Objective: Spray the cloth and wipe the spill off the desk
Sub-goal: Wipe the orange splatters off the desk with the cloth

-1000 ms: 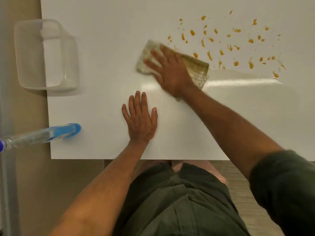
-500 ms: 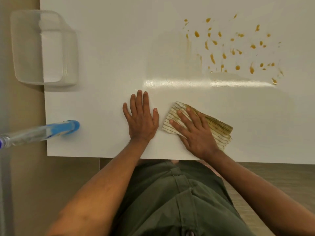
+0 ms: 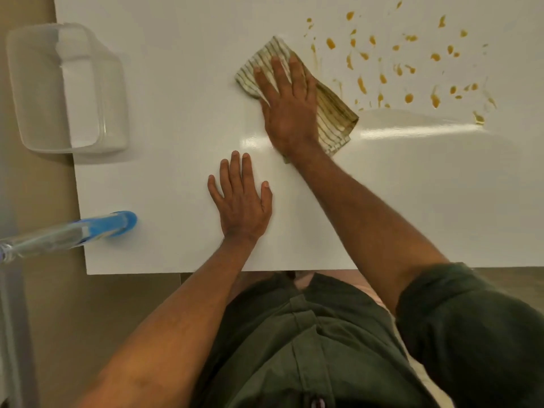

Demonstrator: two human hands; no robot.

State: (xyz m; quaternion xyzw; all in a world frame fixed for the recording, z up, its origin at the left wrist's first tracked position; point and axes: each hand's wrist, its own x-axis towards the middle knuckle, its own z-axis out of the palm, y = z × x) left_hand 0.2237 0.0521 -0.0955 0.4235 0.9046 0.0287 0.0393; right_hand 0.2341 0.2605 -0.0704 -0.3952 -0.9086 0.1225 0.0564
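Note:
A striped cloth point(image 3: 334, 114), stained brown-yellow, lies flat on the white desk point(image 3: 176, 92). My right hand point(image 3: 287, 104) presses on it with fingers spread, at the left edge of the spill. The spill point(image 3: 409, 69) is a scatter of orange-brown drops and smears over the far right of the desk. My left hand point(image 3: 241, 201) rests palm down on the desk, nearer to me, holding nothing. A spray bottle point(image 3: 97, 228) with a blue base stands at the desk's near left corner.
A clear plastic bin point(image 3: 67, 89) sits at the far left, overhanging the desk's left side. The desk's front edge runs just in front of my body. A wet sheen marks the desk right of the cloth.
My right hand has pushed the cloth from near the front edge away from me, up to the left edge of the spill. The left hand has stayed in place.

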